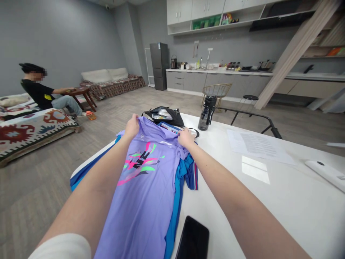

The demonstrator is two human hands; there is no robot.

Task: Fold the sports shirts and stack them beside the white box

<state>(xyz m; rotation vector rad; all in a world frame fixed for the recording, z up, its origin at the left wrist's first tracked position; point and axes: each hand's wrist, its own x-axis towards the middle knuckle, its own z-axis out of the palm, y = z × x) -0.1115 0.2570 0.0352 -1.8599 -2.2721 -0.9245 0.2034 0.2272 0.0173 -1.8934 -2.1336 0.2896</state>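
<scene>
On my feed, the white bench (269,205) carries a lilac sports shirt (142,190), stretched lengthwise towards the far side with its pink-and-green print facing up. A blue garment (188,172) shows beneath it. The body lies mostly flat, while the top edge is lifted and creased. The left hand (131,127) pinches the shirt near one shoulder, and the right hand (185,138) pinches the opposite side, well apart. A black phone (193,239) lies just beside the hem.
</scene>
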